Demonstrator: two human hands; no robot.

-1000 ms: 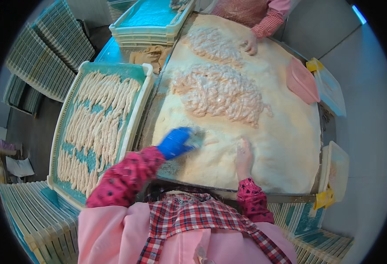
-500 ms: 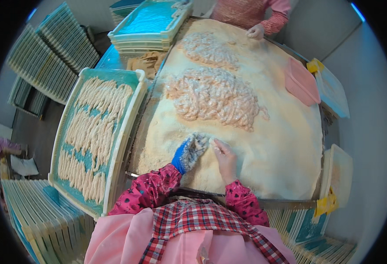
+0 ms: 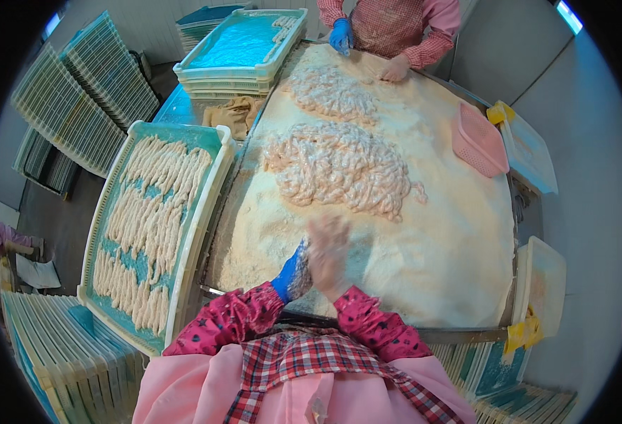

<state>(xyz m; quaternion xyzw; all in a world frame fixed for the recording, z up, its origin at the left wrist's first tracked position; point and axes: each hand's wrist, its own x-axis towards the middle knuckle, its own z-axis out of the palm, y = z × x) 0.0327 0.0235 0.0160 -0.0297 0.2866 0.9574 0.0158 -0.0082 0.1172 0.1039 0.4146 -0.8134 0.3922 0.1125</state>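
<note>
Since a second ago the left hand (image 3: 293, 272) has come back from the breading near the tray edge, and the right hand (image 3: 328, 254) has lifted off the crumb bed — the two now meet palm to palm close to the body, at about six o'clock of the table.

Head view: the left hand wears a blue glove dusted with crumbs; the bare right hand is blurred with motion, pressed flat against it. Whether a piece lies between the palms I cannot tell; nothing shows past their edges. Below them spreads the bed of breadcrumbs (image 3: 424, 254), pale and loose. The nearer heap of breaded strips (image 3: 339, 169) lies at twelve o'clock from the hands, well apart; a second heap (image 3: 332, 92) sits farther up. At nine o'clock the turquoise tray (image 3: 212, 205) carries rows of coated strips (image 3: 148, 226), touching one another in lines. A pink basket (image 3: 477, 138) rests at two o'clock. Across the table another person's hands (image 3: 367, 53) work the far crumbs.

To do this well, I judge the palms should roll lightly — even pressure, so the coating beds in without flattening the strip. Working low over the crumbs lets loose breading fall back into the bed.
</note>
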